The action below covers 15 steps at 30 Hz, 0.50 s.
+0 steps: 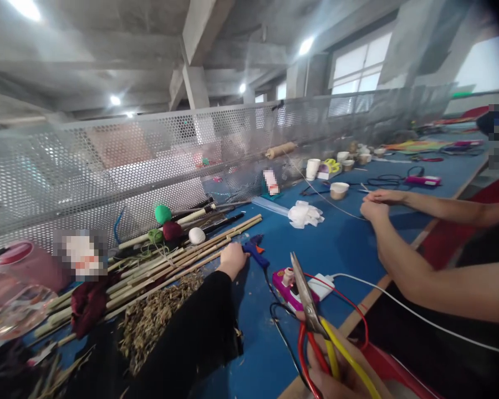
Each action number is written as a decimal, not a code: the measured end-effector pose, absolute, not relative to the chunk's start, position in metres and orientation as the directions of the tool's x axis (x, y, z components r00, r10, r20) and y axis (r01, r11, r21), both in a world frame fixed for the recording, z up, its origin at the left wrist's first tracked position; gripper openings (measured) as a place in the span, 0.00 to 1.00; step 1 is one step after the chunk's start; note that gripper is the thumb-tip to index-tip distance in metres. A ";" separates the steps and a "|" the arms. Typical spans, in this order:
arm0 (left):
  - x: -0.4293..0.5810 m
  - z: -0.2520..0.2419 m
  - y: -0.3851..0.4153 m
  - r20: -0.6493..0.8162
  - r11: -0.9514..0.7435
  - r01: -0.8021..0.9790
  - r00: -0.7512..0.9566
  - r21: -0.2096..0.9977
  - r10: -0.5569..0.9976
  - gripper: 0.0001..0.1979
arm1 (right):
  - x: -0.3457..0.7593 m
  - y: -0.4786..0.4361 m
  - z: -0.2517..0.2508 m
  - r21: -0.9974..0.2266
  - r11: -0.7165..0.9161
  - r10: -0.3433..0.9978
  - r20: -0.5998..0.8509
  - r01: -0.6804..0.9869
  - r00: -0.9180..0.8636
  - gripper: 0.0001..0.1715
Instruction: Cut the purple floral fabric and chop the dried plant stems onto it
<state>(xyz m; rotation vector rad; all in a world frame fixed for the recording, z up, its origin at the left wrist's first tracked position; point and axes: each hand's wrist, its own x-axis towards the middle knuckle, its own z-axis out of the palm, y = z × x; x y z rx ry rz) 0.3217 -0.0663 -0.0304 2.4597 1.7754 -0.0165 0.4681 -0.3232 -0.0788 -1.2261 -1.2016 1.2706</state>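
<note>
Low at the front, my right hand (326,374) is closed around scissors (305,291) with red and yellow handles; their blades point up and away, nearly together. My left hand (233,259), in a black sleeve, reaches across the blue table with curled fingers at one end of a dark blue glue gun (255,254) with an orange trigger. Its fingertips are partly hidden. Just beyond the scissors lies a magenta and white power strip (285,293) with a white plug (321,285). Dry brown plant bits (158,318) lie in a pile beside my left forearm.
Bamboo sticks (216,246) and yarn balls (172,230) lie at the left, before a perforated metal screen (149,166). White tissue (305,214) sits mid-table. At right, a co-worker's hands (376,205) hold a thin strand from a twine roll (280,150). Cords cross the table's front edge.
</note>
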 end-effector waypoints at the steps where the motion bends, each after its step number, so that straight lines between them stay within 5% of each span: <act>1: 0.328 -0.030 -0.066 -0.089 -0.305 0.949 0.311 0.078 0.946 0.18 | 0.464 -0.321 -0.076 -0.998 -0.068 0.998 -0.068 -0.014 0.012 0.36; 3: 0.325 -0.020 -0.067 -0.090 -0.303 0.950 0.308 0.071 0.947 0.22 | 0.452 -0.315 -0.064 -0.991 -0.128 0.987 -0.131 -0.036 0.089 0.36; 6: 0.274 0.010 -0.073 -0.050 -0.298 0.954 0.300 0.040 0.953 0.25 | 0.428 -0.284 -0.038 -0.985 -0.174 0.984 -0.175 0.013 -0.033 0.37; 9: 0.179 0.038 -0.098 -0.064 -0.214 0.976 0.211 -0.042 0.975 0.16 | 0.396 -0.226 -0.023 -0.959 -0.001 0.968 -0.072 0.284 -0.239 0.34; 11: 0.112 0.046 -0.125 -0.094 -0.144 0.983 0.133 -0.114 0.987 0.11 | 0.371 -0.186 -0.023 -0.756 0.183 0.978 0.072 0.628 -0.198 0.30; 15: 0.020 0.026 -0.176 -0.184 -0.058 0.980 0.022 -0.190 0.983 0.07 | 0.329 -0.140 -0.036 -0.620 0.226 0.973 0.110 0.752 -0.202 0.30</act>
